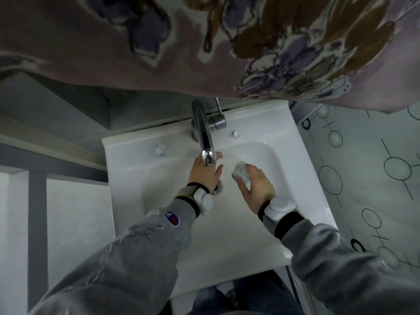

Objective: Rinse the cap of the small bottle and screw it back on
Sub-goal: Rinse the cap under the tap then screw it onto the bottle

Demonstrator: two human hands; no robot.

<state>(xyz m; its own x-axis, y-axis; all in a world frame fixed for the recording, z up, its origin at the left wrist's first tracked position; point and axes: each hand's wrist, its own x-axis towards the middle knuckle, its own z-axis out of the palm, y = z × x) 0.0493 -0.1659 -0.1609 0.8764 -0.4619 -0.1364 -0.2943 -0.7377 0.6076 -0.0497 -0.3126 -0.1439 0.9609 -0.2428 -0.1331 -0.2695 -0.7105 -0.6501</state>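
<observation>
My right hand [258,189] is closed around a small clear bottle [240,172], which it holds tilted over the right side of the white sink basin [295,178]. The bottle's open neck points away from me and has no cap on it. My left hand [204,172] reaches under the mouth of the chrome tap [205,142], back of the hand up. Two of its fingers stick out to the right of the spout. The spout hides the other fingertips and anything they hold. I cannot see the cap, and no water stream shows.
The tap's lever [217,120] points to the right at the back of the sink. A small round clear piece [160,150] and a white stud [236,133] sit on the back ledge. The drain [218,188] lies beside my left wrist. A patterned towel [204,42] hangs overhead.
</observation>
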